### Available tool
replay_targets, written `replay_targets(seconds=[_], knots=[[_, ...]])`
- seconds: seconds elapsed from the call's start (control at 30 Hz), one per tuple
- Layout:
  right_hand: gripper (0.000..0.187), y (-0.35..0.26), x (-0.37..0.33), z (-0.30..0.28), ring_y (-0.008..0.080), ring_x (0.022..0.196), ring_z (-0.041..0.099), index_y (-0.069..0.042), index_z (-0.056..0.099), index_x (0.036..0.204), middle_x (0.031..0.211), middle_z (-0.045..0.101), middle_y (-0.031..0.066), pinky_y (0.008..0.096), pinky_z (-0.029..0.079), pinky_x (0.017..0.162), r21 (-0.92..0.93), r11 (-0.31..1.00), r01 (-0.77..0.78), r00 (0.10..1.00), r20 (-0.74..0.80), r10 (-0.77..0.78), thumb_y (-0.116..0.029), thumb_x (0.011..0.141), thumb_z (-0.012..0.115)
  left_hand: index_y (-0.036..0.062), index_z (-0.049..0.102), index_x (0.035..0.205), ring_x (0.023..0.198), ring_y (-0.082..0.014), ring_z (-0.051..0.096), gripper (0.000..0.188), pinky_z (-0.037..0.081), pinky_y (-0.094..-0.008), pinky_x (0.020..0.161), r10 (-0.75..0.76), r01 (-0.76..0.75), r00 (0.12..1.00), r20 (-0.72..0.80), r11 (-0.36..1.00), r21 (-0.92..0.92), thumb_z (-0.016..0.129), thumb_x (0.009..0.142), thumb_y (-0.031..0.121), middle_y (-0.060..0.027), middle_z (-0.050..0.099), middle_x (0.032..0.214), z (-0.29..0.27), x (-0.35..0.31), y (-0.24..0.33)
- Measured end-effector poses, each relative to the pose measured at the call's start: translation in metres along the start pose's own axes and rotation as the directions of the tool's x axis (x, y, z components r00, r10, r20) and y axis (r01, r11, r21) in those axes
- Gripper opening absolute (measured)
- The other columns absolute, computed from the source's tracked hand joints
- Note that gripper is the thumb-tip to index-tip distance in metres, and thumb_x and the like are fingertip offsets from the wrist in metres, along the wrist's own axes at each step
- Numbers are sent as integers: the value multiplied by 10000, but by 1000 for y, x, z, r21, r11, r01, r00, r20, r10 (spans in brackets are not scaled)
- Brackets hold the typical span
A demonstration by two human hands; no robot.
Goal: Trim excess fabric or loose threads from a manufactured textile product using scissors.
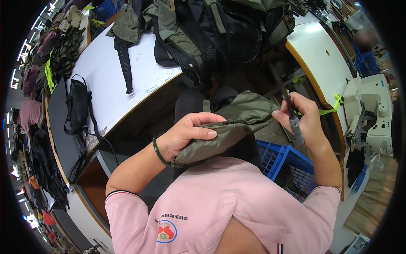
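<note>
An olive-green fabric pouch with a dark zip-like seam is held in front of my chest, over my lap. My left hand grips its left part, thumb on top near the seam and the other fingers partly hidden by the cloth. At the pouch's right end, my right hand is closed around a slim dark tool with a grey-wrapped handle. Its far end points up and away and is blurred, so its kind is unclear. The right thumb tip touches or nearly touches the pouch's edge.
Black and olive backpacks lie heaped on the white table ahead. A small black bag is at the left. Below my right arm sits a blue crate. A white sewing machine and neon-yellow ribbon are at the right.
</note>
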State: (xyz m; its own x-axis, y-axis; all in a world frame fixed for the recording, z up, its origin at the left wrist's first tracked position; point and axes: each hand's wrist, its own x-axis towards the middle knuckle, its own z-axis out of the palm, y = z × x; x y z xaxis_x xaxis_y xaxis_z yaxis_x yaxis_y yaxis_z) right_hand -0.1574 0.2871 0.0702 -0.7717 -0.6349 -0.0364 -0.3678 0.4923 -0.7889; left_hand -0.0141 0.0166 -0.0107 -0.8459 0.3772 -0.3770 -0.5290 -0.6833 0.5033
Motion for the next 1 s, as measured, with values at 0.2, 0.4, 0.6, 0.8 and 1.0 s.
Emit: replay_targets(seconds=[0.2,0.4,0.6,0.8,1.0], knots=[[241,4,-1,-2,291,704,611,-33,595,827,773,616,113,363,501,615,-577,680,452,864,95,-494,-98,671,767,-19,610,1234,970,-169,695,389,581,-290,867,6,-7,1000,-14,1000,-31,686,853,-41,-126,678,1133,3,0,2],[194,2,4,2,274,716,578,-54,574,804,747,566,97,370,489,646,-692,525,495,811,151,-565,-117,712,732,-12,613,1230,961,-171,698,392,582,-290,864,-4,3,1000,-10,998,-62,688,847,-51,-122,682,1126,6,2,0],[163,2,8,7,240,693,565,-65,557,770,725,552,72,353,482,636,-718,473,510,787,167,-594,-91,736,714,-4,622,1216,946,-162,700,385,581,-279,855,-5,3,999,-35,999,-54,696,841,-53,-110,688,1115,5,2,-2],[165,5,11,5,236,668,583,-68,561,757,698,565,71,334,489,599,-757,428,493,779,166,-605,-91,749,724,-8,620,1220,956,-161,698,386,577,-281,865,-23,22,1000,-19,998,-59,700,843,-46,-109,686,1118,8,2,0],[190,5,9,2,236,654,594,-67,561,745,702,589,78,336,497,581,-737,498,457,800,96,-592,-112,744,746,-10,618,1218,974,-158,689,384,572,-280,871,-1,1,1000,0,999,-34,707,845,-29,-111,683,1124,7,1,0]])
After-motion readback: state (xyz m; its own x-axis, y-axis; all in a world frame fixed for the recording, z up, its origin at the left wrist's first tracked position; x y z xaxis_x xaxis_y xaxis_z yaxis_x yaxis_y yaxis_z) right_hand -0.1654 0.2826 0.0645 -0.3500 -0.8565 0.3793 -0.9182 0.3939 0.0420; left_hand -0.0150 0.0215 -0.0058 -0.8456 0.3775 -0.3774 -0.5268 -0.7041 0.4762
